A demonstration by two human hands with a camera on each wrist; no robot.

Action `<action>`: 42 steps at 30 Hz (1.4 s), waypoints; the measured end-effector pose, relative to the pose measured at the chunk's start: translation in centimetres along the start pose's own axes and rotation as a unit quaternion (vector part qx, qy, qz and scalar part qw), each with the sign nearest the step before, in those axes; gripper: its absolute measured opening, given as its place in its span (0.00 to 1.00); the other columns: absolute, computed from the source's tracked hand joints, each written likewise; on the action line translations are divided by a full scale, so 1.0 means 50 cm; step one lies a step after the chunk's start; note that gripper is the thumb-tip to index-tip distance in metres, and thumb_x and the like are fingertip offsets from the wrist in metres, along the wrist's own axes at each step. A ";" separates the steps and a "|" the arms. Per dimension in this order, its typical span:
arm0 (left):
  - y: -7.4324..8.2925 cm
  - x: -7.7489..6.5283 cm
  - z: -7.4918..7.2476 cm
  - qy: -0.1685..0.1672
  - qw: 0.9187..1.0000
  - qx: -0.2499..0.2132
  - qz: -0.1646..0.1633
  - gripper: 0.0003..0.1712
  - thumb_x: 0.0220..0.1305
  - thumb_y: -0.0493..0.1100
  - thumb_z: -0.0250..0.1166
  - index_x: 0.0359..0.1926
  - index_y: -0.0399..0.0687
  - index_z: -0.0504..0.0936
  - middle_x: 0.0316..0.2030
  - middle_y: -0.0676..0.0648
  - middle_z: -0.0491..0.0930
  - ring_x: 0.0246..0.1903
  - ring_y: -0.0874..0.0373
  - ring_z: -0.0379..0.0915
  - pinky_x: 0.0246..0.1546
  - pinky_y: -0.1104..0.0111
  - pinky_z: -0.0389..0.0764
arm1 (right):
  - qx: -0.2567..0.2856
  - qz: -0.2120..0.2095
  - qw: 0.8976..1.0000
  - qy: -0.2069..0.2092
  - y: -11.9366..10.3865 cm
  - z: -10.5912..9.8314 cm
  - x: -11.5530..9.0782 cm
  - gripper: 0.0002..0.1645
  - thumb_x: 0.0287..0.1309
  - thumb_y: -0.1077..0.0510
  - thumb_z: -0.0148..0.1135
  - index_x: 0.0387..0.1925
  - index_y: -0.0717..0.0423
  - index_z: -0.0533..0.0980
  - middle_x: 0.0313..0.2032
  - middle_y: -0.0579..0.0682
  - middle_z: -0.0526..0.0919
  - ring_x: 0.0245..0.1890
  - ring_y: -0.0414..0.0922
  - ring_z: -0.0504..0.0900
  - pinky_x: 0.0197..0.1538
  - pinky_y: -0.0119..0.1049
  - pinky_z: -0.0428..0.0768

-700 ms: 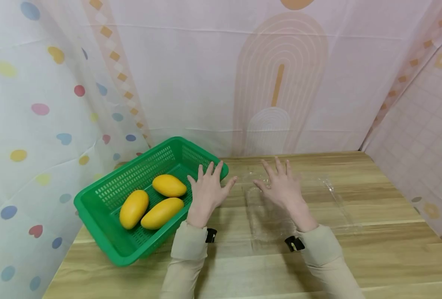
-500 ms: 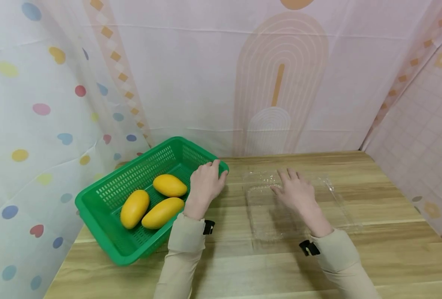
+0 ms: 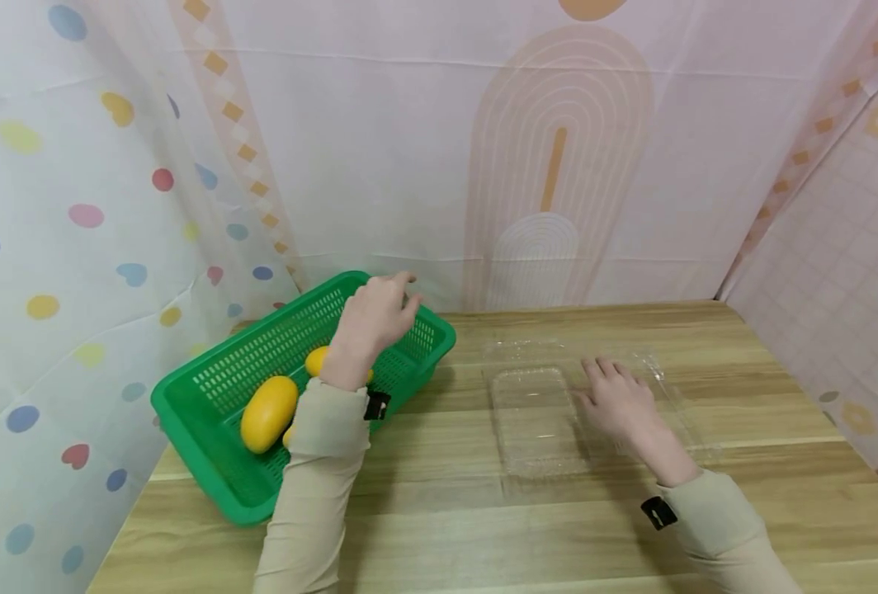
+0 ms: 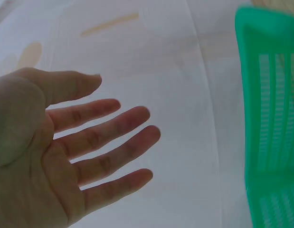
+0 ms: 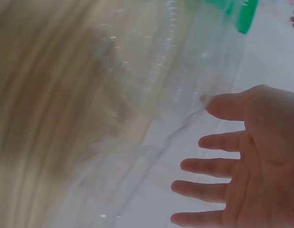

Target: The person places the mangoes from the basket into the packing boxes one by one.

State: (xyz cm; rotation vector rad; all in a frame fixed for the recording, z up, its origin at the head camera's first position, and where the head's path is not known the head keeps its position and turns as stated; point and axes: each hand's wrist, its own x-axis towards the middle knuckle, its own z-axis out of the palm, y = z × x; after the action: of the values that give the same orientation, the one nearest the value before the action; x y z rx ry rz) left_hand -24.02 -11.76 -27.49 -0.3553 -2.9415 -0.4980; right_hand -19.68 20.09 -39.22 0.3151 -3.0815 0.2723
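My left hand (image 3: 375, 318) hovers over the far part of a green plastic basket (image 3: 194, 445), holding nothing. In the left wrist view its fingers (image 4: 113, 128) are spread and nearly straight, with the green rim off to the right. Inside the basket lie three yellow mangoes; one mango (image 3: 269, 414) shows whole, and my wrist and sleeve hide most of the others. On the table to the right lies an opened clear plastic clamshell box (image 3: 535, 421). My right hand (image 3: 620, 404) is above its right half, fingers extended and holding nothing.
The wooden table (image 3: 454, 528) reaches back to a patterned curtain (image 3: 379, 165). Another curtain with coloured dots (image 3: 53, 346) hangs close to the basket's left side. A grid-patterned curtain (image 3: 847, 247) borders the table's right edge.
My left hand has moved left from the basket's right rim to above its inside, covering parts of two mangoes. My right hand has shifted right and slightly nearer across the clear box.
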 end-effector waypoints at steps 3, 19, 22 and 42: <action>-0.024 0.004 -0.020 -0.033 0.999 0.003 -0.011 0.25 0.71 0.47 0.51 0.65 0.43 0.67 0.49 0.40 0.82 0.29 0.52 0.80 0.23 0.66 0.75 | -0.008 -0.007 1.000 0.003 0.011 0.009 -0.004 0.35 0.66 0.51 0.53 0.67 0.67 0.59 0.64 0.70 0.64 0.62 0.70 0.65 0.59 0.67 0.65; -0.189 0.042 0.014 -0.200 0.973 0.112 0.028 0.25 0.66 0.40 0.58 0.63 0.39 0.69 0.56 0.35 0.75 0.52 0.41 0.74 0.51 0.51 0.76 | -0.016 -0.017 1.000 0.003 0.027 0.035 -0.018 0.34 0.66 0.51 0.52 0.65 0.70 0.61 0.63 0.70 0.67 0.59 0.69 0.69 0.58 0.65 0.67; -0.215 0.042 0.032 -0.244 0.962 0.119 0.022 0.29 0.65 0.40 0.60 0.66 0.41 0.66 0.63 0.32 0.67 0.62 0.36 0.63 0.58 0.47 0.70 | -0.016 -0.017 1.000 0.004 0.028 0.038 -0.019 0.34 0.66 0.51 0.52 0.64 0.71 0.62 0.63 0.69 0.67 0.59 0.69 0.69 0.58 0.65 0.67; -0.291 -0.002 0.115 -0.306 0.944 0.117 -0.037 0.45 0.50 0.25 0.61 0.70 0.47 0.60 0.65 0.33 0.63 0.60 0.38 0.63 0.52 0.51 0.72 | -0.015 -0.015 1.000 0.009 0.030 0.046 -0.018 0.34 0.65 0.51 0.53 0.63 0.72 0.63 0.62 0.69 0.68 0.59 0.68 0.70 0.56 0.63 0.71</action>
State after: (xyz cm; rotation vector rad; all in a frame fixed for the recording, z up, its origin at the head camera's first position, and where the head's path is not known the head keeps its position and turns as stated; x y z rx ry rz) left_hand -28.13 -23.18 -37.35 -0.4352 -3.5723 -0.0320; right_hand -19.12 21.30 -41.81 0.3549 -3.0580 0.2275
